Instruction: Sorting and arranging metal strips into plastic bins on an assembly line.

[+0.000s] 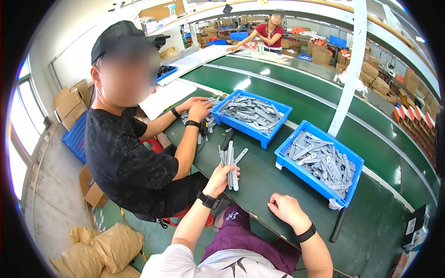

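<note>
My left hand [221,180] is closed around a bundle of flat grey strips with rounded ends [230,160], held upright above the green table [259,180], one strip fanning out to the right. My right hand [288,209] rests near the table's front edge, fingers curled in, with nothing visible in it. Beyond it stands a blue bin [309,180] full of similar grey strips [324,160]. A second blue bin [241,126], also full of strips, sits further left.
At my left a seated co-worker [134,148] in black has both hands on a pile of grey strips [208,123]. A green conveyor [296,92] runs behind the bins. A white post [350,69] rises behind the right bin. A black bar [337,226] protrudes beneath that bin.
</note>
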Demonstrator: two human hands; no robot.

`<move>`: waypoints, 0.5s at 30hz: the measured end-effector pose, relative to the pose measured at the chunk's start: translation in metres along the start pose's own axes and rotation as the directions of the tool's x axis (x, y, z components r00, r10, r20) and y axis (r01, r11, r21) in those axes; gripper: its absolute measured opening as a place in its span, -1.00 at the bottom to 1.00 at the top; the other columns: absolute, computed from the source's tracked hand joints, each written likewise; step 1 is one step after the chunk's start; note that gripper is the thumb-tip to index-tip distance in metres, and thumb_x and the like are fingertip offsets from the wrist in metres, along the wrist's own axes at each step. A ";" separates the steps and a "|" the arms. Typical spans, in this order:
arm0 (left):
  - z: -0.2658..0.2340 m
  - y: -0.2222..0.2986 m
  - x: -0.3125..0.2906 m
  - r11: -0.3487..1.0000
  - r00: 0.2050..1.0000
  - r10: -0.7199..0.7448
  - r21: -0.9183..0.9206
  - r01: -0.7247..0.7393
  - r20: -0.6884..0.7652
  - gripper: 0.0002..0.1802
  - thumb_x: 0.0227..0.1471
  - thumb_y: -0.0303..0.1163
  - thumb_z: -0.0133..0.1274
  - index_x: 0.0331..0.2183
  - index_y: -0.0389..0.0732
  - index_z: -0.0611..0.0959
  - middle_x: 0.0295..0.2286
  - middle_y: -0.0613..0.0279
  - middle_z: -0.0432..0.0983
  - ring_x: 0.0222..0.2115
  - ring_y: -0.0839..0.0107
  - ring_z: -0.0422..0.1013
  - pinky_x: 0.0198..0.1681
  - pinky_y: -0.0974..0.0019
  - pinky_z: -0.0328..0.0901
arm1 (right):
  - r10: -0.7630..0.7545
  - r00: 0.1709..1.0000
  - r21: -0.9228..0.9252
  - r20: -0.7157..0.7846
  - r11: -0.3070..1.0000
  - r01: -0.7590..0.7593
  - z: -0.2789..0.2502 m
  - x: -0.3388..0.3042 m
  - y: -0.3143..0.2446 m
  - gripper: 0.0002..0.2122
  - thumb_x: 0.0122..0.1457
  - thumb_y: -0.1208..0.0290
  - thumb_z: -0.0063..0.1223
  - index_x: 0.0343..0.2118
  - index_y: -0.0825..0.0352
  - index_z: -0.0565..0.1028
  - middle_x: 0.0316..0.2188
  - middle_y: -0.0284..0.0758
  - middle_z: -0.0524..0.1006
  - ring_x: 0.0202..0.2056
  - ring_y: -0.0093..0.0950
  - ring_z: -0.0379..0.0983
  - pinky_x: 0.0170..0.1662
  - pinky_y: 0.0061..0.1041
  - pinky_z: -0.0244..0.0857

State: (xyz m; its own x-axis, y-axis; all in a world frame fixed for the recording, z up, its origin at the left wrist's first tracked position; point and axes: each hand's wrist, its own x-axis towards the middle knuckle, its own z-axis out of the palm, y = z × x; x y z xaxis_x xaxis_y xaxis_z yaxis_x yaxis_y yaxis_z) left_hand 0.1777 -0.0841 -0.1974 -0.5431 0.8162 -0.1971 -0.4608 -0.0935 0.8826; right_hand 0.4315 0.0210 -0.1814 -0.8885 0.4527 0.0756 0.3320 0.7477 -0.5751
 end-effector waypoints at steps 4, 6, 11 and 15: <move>0.001 -0.002 -0.006 1.000 1.000 0.004 -0.017 -0.004 -0.005 -0.63 0.02 -0.44 -0.05 -0.08 -0.25 0.37 -0.35 0.16 0.47 -0.38 0.38 0.45 -0.30 0.27 0.40 | -0.018 1.000 -0.039 -0.002 0.999 0.018 0.001 -0.003 -0.001 -0.87 0.01 0.34 0.04 -0.47 0.29 0.44 -0.54 -0.20 0.53 -0.45 -0.18 0.49 -0.37 -0.25 0.36; 0.002 -0.002 -0.005 1.000 1.000 0.013 -0.023 -0.013 0.007 -0.62 0.02 -0.44 -0.05 -0.07 -0.25 0.36 -0.35 0.16 0.47 -0.38 0.38 0.45 -0.30 0.27 0.40 | -0.017 1.000 -0.037 -0.009 0.999 0.017 0.001 -0.003 -0.001 -0.87 0.01 0.34 0.04 -0.47 0.29 0.44 -0.54 -0.20 0.54 -0.45 -0.19 0.49 -0.38 -0.25 0.37; 0.002 -0.001 -0.004 1.000 1.000 0.016 -0.015 -0.016 0.007 -0.62 0.02 -0.43 -0.04 -0.07 -0.24 0.36 -0.35 0.15 0.47 -0.38 0.38 0.45 -0.30 0.26 0.40 | -0.031 0.999 -0.049 -0.015 0.998 0.030 0.002 -0.002 -0.001 -0.87 0.01 0.35 0.04 -0.47 0.30 0.44 -0.54 -0.20 0.54 -0.45 -0.19 0.49 -0.38 -0.26 0.37; 0.001 0.001 -0.003 0.999 1.000 0.025 -0.025 -0.025 0.005 -0.62 0.02 -0.43 -0.04 -0.08 -0.24 0.37 -0.35 0.15 0.46 -0.38 0.37 0.45 -0.31 0.26 0.40 | -0.040 0.999 -0.059 -0.013 0.997 0.039 0.003 -0.001 0.000 -0.87 0.02 0.36 0.03 -0.46 0.31 0.43 -0.54 -0.21 0.54 -0.45 -0.20 0.49 -0.38 -0.26 0.37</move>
State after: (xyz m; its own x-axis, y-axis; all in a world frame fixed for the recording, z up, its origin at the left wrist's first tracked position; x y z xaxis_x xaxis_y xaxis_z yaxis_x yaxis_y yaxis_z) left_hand 0.1794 -0.0863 -0.1950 -0.5506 0.8167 -0.1727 -0.4647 -0.1280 0.8761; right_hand 0.4316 0.0193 -0.1835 -0.8969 0.4286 0.1088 0.3151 0.7922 -0.5227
